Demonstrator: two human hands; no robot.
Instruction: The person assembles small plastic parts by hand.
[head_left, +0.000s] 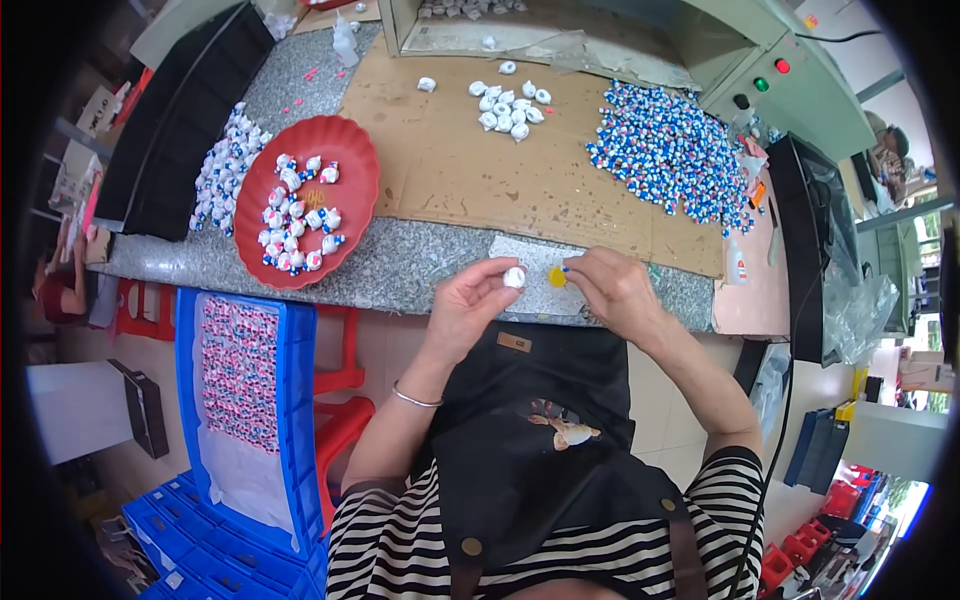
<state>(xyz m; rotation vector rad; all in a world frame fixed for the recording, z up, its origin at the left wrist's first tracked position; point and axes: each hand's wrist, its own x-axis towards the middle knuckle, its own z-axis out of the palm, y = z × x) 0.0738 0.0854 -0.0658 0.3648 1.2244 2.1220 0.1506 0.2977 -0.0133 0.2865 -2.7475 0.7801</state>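
Between thumb and fingertips, my left hand (472,303) grips a small white ball-shaped figure (514,277) above the bench's front edge. To its right, my right hand (617,290) is closed in a pinch on a tiny blue piece (567,268), mostly covered by the fingertips. A round yellow patch (557,278) lies just beside those fingertips, on a speckled white sheet (530,254). Farther back on the cardboard (430,150) stands a loose cluster of white figures (505,108). A red scalloped plate (358,165) at the left holds several white figures with blue parts.
A wide heap of tiny blue-and-white pieces (665,145) covers the right of the cardboard. More white figures (228,165) are piled left of the plate. A small bottle (736,262) stands at right. Blue crates (300,400) and a red stool (342,430) are below the bench.
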